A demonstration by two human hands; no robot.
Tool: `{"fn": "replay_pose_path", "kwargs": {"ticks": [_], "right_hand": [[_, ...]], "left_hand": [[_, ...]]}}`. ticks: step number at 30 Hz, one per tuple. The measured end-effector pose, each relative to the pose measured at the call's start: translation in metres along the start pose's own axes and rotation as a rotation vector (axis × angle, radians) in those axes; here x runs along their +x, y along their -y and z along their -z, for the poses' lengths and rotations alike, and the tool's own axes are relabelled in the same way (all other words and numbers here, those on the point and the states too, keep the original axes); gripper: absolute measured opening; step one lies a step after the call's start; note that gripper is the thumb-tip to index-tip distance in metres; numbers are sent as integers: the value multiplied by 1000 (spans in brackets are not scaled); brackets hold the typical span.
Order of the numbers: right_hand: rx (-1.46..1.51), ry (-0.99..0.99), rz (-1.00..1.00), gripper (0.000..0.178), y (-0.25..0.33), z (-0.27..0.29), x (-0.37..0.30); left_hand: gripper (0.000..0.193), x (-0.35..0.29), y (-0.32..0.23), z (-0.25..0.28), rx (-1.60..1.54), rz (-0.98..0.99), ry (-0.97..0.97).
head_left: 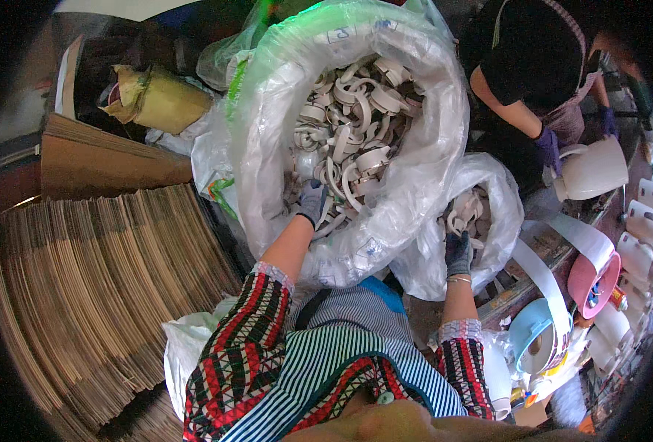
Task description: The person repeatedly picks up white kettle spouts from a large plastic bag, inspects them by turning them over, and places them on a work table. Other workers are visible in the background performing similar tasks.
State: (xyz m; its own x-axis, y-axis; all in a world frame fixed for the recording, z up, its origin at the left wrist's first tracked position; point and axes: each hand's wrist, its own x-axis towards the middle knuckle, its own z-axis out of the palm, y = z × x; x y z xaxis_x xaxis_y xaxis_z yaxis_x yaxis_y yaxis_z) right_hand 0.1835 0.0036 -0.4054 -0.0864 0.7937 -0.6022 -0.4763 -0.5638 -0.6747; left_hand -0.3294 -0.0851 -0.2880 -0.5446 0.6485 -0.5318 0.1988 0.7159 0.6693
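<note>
A large clear plastic bag (pixel 267 169) stands in front of me with its mouth spread wide. Inside lies a heap of white curved plastic pieces (pixel 356 144), some ring-shaped, some like handles. My left hand (pixel 312 201), in a grey glove, reaches into the near left of this heap; its fingertips are partly lost among the pieces. To the right is a smaller clear bag (pixel 505 199) with similar white pieces (pixel 476 208). At its mouth my right hand (pixel 458 253), in a dark-palmed glove, has its fingers closed against a white curved piece (pixel 455 222).
Flattened cardboard (pixel 120 272) is stacked on the left, near a yellowish wrapped roll (pixel 168 99). At right, a co-worker's purple-gloved hand (pixel 547 147) holds a white jug-like body (pixel 595 169). Below are a pink basin (pixel 581 283), a blue basin (pixel 522 324) and white strips (pixel 544 272).
</note>
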Motion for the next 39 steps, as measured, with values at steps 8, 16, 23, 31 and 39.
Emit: {"fn": "replay_pose_path", "kwargs": {"ticks": [8,16,23,31,39], "right_hand": [[163,-310,-361,24,51,-94,-72],[-1194,69,578,40,119,-288,-134],[-1616,597,540,38,53,-384,-81],[-1573,493,551,41,52,-373,-84],[-515,216,-566,50,73,-394,-126]], "left_hand": [[93,27,31,-47,-149,189,-226],[77,-34,-117,-8,-351,602,-116],[57,-23,-23,-32,-743,244,-22],[40,-64,-65,-10,-929,288,-137],[21,-105,-67,48,-1043,414,167]]}}
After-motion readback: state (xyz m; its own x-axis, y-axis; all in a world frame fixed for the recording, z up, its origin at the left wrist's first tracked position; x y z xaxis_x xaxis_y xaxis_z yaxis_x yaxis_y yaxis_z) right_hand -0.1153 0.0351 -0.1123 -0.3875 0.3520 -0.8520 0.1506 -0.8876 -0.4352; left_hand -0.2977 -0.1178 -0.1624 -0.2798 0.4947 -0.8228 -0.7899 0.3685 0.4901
